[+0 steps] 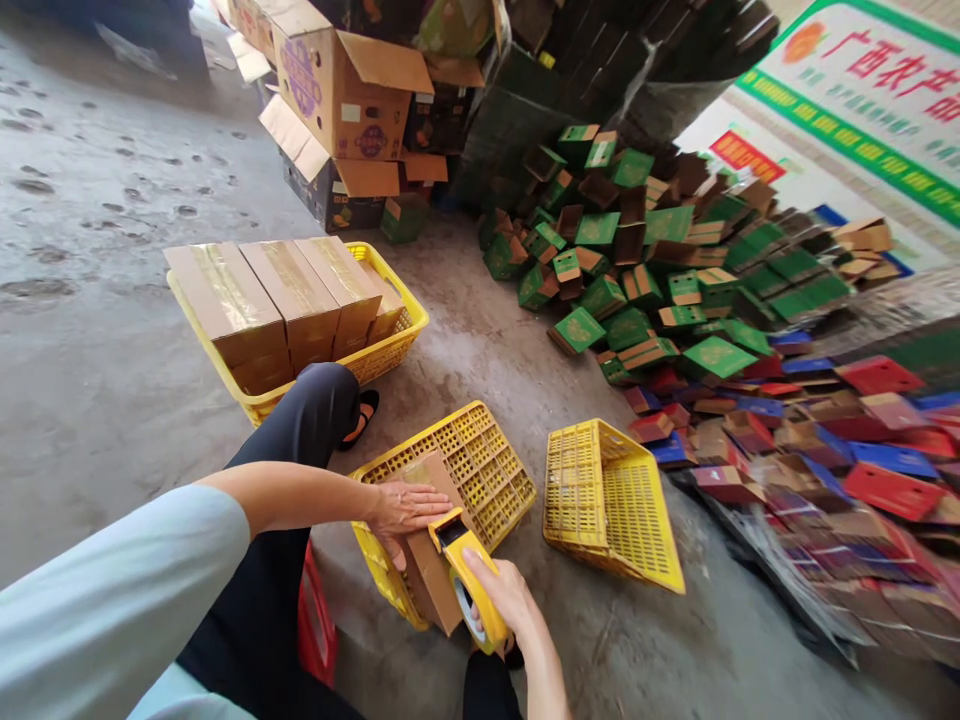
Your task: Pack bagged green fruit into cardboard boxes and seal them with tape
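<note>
Carton (435, 580): lying beneath the left hand (409, 510) and just left of the right hand (510, 605).
Left hand: spreading flat across the carton, gripping nothing; it is probably steadying the cardboard. Its fingertips are sitting right beside the dispenser's front end, so keeping them clear would be wise.
Dispenser (487, 610): sitting in the right hand, its front end pointing toward the left fingertips; holding it in line with the carton's length should be giving a straight strip.
Right hand: closing around the dispenser's body; firm, even pressure is likely helping the tape bond.
Tape roll (463, 602): showing at the dispenser's side, left of the right hand; whether any strip is sticking to the cardboard is hard to tell.
Near crate (491, 460): supporting the carton below both hands; any sliding on its openwork would probably be skewing the strip.
Other crate (574, 480): lying beyond the right hand, to its right.
Filled crate (416, 310): standing well beyond the left hand, holding cartons with tape running along their tops.
</note>
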The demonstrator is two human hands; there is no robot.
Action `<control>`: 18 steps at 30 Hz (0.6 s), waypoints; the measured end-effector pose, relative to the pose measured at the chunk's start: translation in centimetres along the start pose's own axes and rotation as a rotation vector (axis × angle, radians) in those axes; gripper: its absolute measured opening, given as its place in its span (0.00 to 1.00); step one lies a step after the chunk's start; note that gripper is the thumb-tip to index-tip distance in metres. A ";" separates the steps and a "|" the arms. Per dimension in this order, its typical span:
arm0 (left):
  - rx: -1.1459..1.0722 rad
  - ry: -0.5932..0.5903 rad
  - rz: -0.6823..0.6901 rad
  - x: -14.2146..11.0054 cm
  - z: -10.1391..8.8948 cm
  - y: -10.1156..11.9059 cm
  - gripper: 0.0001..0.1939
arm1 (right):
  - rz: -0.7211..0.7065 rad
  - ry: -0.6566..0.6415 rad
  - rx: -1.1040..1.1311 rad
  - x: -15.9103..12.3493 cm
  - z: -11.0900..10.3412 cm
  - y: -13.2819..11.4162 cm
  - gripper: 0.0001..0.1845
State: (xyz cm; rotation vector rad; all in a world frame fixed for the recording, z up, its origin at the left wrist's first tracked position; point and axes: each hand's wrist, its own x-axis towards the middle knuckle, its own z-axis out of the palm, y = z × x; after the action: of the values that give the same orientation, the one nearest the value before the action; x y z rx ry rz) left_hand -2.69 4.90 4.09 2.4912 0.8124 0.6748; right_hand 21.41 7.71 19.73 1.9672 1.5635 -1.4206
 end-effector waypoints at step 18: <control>0.025 -0.014 0.027 0.4 0.3 -1.4 0.51 | -0.069 -0.116 0.034 0.6 -2.8 5.2 0.27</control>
State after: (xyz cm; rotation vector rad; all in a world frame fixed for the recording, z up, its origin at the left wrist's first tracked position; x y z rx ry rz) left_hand -2.82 6.10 3.24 2.5303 0.7884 0.6590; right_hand 27.27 7.95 18.77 1.8299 1.5807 -1.5676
